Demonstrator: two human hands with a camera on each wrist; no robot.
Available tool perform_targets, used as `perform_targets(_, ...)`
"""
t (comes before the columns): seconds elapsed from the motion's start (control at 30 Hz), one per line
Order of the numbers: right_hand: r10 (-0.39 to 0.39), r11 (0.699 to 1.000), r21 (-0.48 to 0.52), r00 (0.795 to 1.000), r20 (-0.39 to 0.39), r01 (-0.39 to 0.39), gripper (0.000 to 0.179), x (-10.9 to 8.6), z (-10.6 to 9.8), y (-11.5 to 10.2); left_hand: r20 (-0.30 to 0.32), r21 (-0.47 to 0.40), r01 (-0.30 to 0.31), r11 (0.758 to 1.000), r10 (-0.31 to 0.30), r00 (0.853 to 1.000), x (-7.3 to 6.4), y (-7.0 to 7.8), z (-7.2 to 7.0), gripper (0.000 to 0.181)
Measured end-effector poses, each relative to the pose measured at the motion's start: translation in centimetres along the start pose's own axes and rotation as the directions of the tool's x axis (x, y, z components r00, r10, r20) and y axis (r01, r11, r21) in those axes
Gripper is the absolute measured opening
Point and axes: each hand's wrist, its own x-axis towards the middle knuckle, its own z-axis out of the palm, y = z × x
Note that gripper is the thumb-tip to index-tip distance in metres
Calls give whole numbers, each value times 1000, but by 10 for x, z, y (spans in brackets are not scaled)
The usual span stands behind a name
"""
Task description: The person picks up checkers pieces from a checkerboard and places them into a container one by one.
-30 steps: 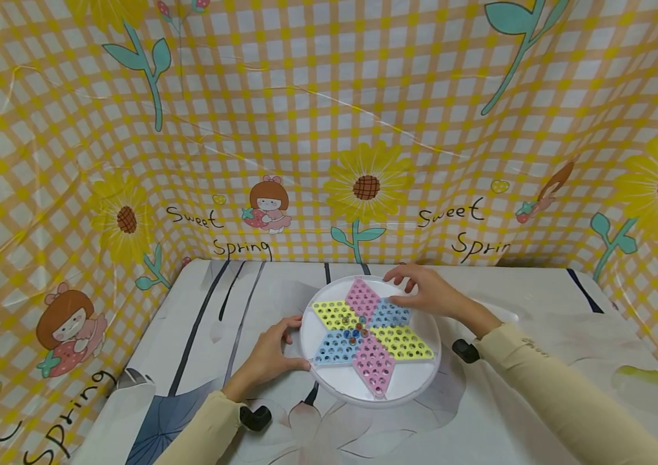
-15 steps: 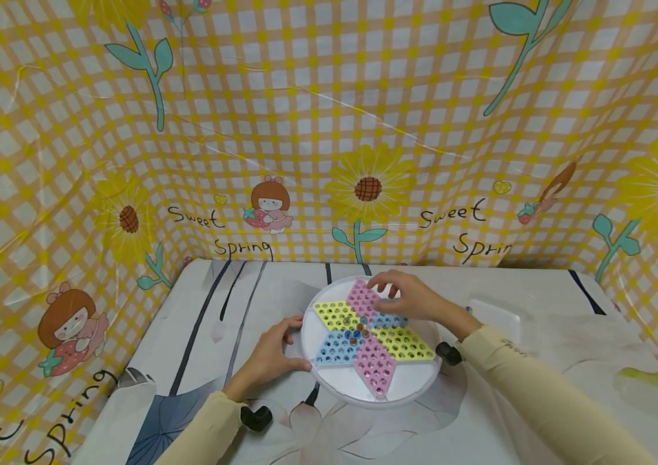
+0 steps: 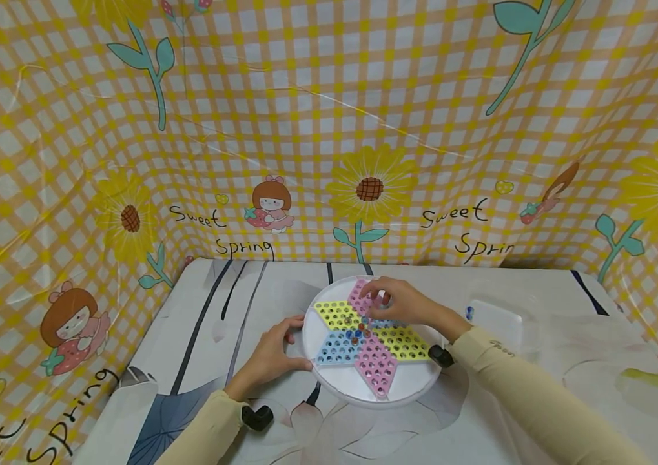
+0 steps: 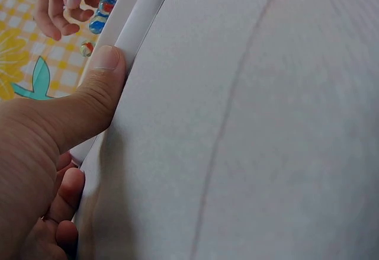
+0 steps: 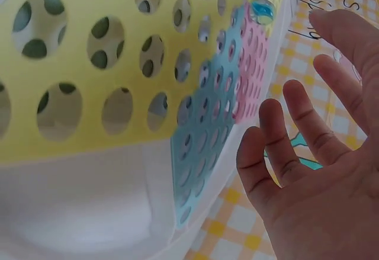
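Fingers (image 4: 71,186) of the left hand (image 3: 270,352) are gripping the left rim of a round white plastic star-patterned board (image 3: 340,381); right hand (image 3: 401,302), fingers parted, is hovering above its far side.

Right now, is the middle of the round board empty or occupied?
Occupied: in the head view, several marbles sit clustered at the centre of the round board.
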Motion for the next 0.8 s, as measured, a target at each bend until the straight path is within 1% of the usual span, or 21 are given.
perform_targets(0.27, 22, 1000, 7, 999, 46, -23, 31, 3, 8, 0, 1, 0, 7, 1000, -7, 1000, 0, 0, 0, 87)
perform_targets(0.5, 63, 998, -17, 995, 82, -62, 24, 6, 11, 2, 2, -5, 12, 1000, -12, 1000, 0, 2, -1, 88)
perform_targets(0.67, 61, 998, -13, 994, 92, -60, 19, 5, 12, 2, 3, -4, 20, 1000, -20, 1000, 1, 3, -2, 89)
perform_targets(0.8, 61, 998, -9, 994, 94, -61, 17, 5, 13, 2, 2, 10, 5, 1000, -5, 1000, 0, 2, -2, 88)
